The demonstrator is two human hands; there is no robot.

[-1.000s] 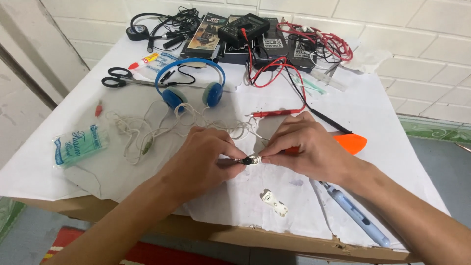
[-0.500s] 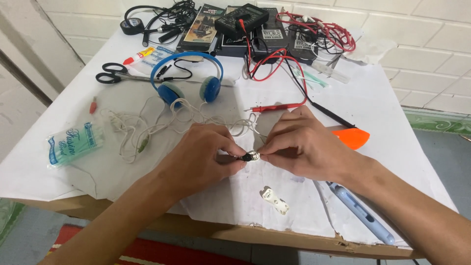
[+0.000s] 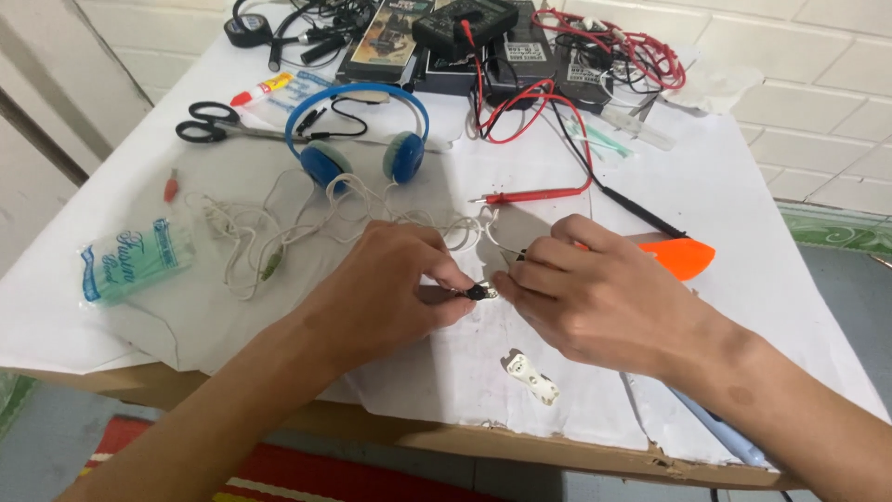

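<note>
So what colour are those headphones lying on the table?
Blue: the headphones have a blue band and blue ear cups, clearest in the head view.

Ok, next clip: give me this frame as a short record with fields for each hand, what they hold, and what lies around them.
surface: white paper-covered table
left hand: pinches a small dark part at its fingertips
right hand: meets the same part from the other side
hold: both hands closed on the part, just above the table
near hands: white plastic piece, tangled white cable, orange tool
further back: blue headphones, scissors, red and black test leads
left edge: clear packet
</note>
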